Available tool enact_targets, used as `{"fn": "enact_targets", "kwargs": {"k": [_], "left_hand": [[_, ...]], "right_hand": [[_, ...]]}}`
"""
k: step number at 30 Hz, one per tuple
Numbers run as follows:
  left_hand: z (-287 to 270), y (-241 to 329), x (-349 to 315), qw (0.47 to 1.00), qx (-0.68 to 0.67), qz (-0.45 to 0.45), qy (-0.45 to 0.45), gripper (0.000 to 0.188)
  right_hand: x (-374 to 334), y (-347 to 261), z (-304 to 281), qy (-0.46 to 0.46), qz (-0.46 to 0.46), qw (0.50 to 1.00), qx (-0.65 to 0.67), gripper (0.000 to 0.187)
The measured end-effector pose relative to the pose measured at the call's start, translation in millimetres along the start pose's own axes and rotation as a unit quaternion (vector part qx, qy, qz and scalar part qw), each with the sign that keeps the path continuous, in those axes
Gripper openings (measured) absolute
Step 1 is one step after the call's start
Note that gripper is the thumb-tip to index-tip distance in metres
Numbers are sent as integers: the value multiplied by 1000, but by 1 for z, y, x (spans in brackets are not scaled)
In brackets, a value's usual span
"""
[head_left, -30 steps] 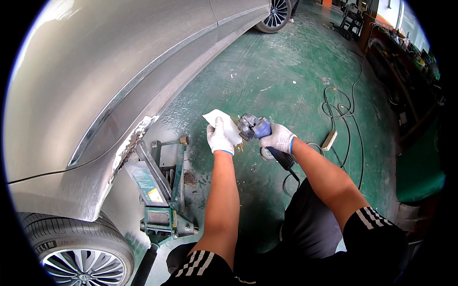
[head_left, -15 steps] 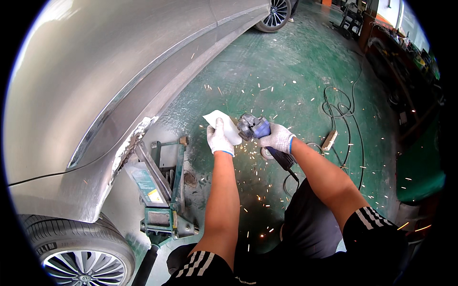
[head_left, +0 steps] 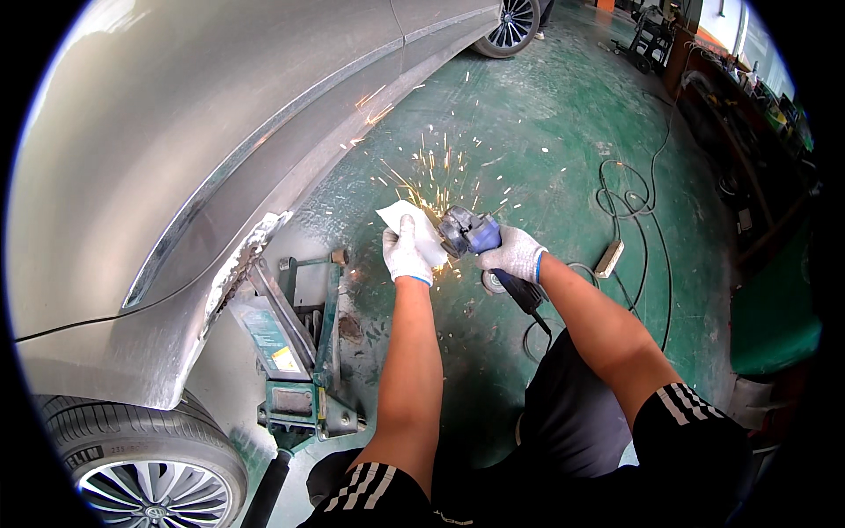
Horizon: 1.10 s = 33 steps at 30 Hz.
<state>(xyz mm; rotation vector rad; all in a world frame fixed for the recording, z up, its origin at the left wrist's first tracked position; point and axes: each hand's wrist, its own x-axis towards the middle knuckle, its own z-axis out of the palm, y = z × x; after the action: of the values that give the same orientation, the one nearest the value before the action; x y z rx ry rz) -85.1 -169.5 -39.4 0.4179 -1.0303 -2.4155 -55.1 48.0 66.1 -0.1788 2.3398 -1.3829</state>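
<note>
My left hand, in a white knit glove, pinches a pale sheet-metal piece with the thumb on top. My right hand, gloved the same way, is wrapped round a blue angle grinder. The grinder's head meets the right edge of the sheet, and orange sparks fan out from there, mostly away from me. Beneath my right hand lies a second, black grinder on the floor. Further left, a silver car has a ragged, bare patch on its lower sill.
A green floor jack stands by the sill, its black handle toward me. Black cables and a pale power strip lie on the green floor at right. A cluttered workbench runs along the right side. Behind the far wheel, part of a person shows.
Sparks that were scattered across the floor now burst brightly from the sheet's edge, spraying away and toward the car. Both hands, the sheet and the grinder stay almost in place.
</note>
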Motion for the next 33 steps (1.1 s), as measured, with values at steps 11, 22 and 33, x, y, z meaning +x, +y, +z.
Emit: {"fn": "enact_targets", "kwargs": {"k": [11,22,33], "left_hand": [[0,-5,-5,1000,15,-13,-9,30],[-1,-7,-2,999,1,-25,-26,32],[-10,-3,5,997,60,-5,-41,31]], "right_hand": [[5,8,-2,13,-27,999,-15,48],[22,32,-3,26,-56,997,-50,47],[4,5,-4,18,-21,999,-42,48]]}}
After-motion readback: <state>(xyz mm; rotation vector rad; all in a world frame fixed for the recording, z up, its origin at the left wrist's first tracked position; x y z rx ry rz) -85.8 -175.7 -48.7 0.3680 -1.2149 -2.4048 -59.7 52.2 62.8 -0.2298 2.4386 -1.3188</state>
